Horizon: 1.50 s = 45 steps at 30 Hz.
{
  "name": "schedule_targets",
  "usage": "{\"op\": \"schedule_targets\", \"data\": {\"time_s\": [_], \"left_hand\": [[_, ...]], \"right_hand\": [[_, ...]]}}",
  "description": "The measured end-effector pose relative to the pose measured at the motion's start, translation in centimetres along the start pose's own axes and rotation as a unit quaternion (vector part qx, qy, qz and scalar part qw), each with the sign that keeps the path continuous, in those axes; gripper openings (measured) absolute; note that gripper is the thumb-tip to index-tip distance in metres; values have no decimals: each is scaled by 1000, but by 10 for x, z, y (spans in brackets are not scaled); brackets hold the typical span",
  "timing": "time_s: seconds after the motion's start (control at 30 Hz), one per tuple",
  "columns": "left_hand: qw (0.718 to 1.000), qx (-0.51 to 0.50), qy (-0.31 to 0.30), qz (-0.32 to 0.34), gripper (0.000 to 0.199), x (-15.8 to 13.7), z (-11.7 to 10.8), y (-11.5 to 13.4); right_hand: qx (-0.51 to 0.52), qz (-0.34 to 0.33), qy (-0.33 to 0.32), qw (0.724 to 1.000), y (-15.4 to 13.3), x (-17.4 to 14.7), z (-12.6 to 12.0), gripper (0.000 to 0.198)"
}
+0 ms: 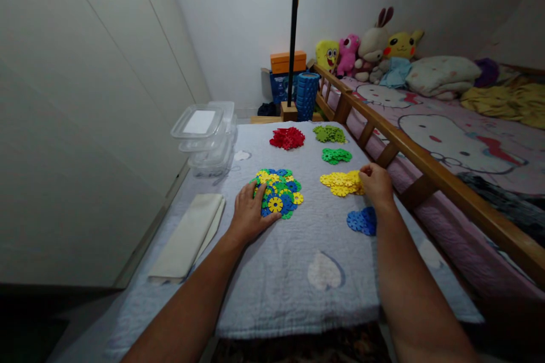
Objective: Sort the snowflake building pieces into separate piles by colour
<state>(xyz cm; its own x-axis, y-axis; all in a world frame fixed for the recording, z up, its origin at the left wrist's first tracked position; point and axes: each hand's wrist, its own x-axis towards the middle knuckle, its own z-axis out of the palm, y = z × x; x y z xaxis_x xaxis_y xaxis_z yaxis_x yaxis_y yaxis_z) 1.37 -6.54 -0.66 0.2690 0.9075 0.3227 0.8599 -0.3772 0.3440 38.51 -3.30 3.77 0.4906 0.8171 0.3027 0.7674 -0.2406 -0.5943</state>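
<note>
We've 1 view, the head cam: worn on the person's head, facing fwd & angled down across the tabletop (272, 278) from its near side. We look wide, w/ the mixed disc pile (275, 204) approx. mid-frame, fairly close, & the L forearm (200, 283) and R forearm (409, 278) entering from the btm, nearest us. Wardrobe (85, 125) fills frame L, bed (472, 142) frame R; back wall (238, 22) is farthest, up top.

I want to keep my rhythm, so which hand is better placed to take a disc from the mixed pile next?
Probably your left hand: it lies over the left edge of the mixed pile. Your right hand is farther off, at the yellow pile.
</note>
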Motion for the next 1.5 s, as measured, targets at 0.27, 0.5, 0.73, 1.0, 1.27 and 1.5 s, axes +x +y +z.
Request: {"op": "schedule_targets", "data": {"time_s": [0.27,0.5,0.73,1.0,1.27,1.5], "left_hand": [[1000,-2,0,4,85,0,0,-1],[1000,1,-8,-4,86,0,0,0],[1000,7,-13,1,86,1,-1,1],[1000,5,-7,-2,83,1,-2,2],[1000,-4,2,1,82,0,-1,2],[1000,-2,6,-3,82,0,-1,3]], "right_hand": [[-80,-50,-3,996,4,-3,14,23],[-128,-121,-30,984,8,-5,17,30],[-99,-144,-58,983,-11,-15,20,29],[13,-311,-198,929,-75,-72,48,17],[-63,-298,-226,925,-85,-92,59,15],[9,-288,-252,924,-78,-91,64,7]]}}
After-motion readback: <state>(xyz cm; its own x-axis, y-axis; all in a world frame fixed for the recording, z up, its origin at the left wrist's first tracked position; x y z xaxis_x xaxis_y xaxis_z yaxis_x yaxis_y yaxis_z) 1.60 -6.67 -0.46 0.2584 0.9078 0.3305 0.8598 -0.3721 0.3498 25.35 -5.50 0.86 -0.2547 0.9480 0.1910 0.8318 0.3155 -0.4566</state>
